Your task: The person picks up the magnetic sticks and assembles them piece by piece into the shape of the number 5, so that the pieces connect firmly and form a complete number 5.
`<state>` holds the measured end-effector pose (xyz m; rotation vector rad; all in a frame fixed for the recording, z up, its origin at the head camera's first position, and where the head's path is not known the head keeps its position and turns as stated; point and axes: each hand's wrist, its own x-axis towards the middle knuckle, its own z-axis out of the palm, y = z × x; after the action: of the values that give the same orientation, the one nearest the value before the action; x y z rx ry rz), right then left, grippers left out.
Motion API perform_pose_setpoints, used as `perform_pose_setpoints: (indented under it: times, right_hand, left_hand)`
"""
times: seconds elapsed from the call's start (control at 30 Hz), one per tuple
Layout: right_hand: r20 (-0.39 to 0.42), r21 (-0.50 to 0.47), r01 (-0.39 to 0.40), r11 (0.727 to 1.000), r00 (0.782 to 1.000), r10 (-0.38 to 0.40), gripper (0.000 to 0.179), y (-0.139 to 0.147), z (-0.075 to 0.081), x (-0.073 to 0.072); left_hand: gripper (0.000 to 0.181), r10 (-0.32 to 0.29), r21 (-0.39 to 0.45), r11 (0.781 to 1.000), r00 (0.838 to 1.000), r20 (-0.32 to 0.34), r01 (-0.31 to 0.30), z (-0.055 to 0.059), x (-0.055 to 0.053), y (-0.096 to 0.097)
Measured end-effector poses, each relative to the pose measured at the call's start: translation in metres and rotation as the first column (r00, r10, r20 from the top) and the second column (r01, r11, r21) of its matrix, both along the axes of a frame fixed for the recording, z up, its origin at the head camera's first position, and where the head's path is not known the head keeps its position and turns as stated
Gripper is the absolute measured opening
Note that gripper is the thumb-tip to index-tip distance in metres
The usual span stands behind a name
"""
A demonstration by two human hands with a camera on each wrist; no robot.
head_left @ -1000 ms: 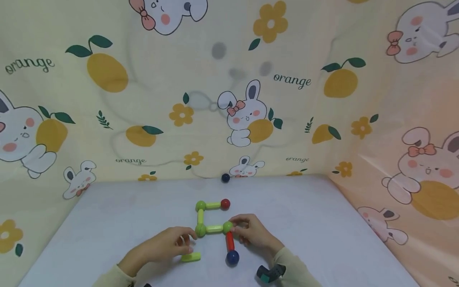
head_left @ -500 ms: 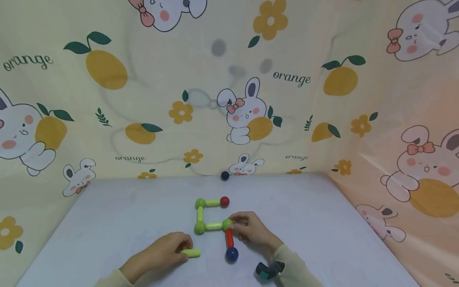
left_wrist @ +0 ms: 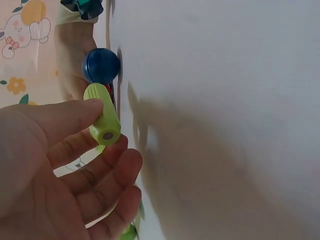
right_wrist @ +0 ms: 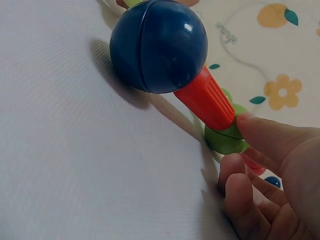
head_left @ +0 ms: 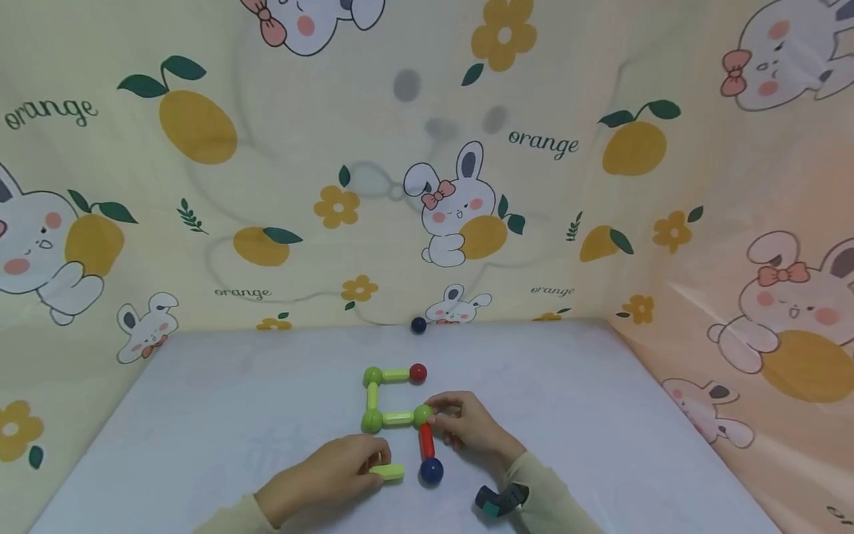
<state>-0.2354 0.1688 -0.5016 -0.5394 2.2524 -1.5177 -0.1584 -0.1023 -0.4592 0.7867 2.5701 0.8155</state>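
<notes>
My left hand pinches a loose yellow-green magnetic rod between thumb and fingers; a grey disc shows in its end. To the right, my right hand holds a green ball with thumb and fingertips. From that ball a red rod runs toward me to a blue ball. A yellow-green rod joins it to another green ball on the left. Beyond that, an upright rod leads to a far green ball, then a rod to a red ball.
A dark blue ball lies at the back edge of the white table, against the printed cloth backdrop. A dark band is on the right wrist.
My left hand has dropped from beside the near-left green ball, taken hold of the loose yellow-green rod, and carried it right toward the blue ball. My right hand stays at its green ball.
</notes>
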Motion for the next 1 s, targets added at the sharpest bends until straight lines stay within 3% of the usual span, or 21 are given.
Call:
perform_pose_setpoints:
  times: [0.17, 0.4, 1.0]
  right_hand:
    - [0.009, 0.003, -0.005, 1.0, 1.0, 0.005, 0.036, -0.001, -0.002, 0.001]
    - [0.014, 0.006, 0.004, 1.0, 1.0, -0.004, 0.035, 0.0, -0.002, -0.001]
    - [-0.006, 0.047, 0.009, 0.999, 1.0, -0.009, 0.038, -0.002, -0.001, 0.0]
  left_hand:
    - [0.013, -0.031, -0.013, 0.999, 0.997, -0.071, 0.03, 0.002, 0.002, 0.01]
    - [0.013, -0.048, -0.053, 0.998, 0.992, -0.113, 0.042, 0.007, -0.001, 0.023]
    - [0.013, -0.047, -0.085, 0.995, 0.998, -0.038, 0.043, 0.006, -0.002, 0.027]
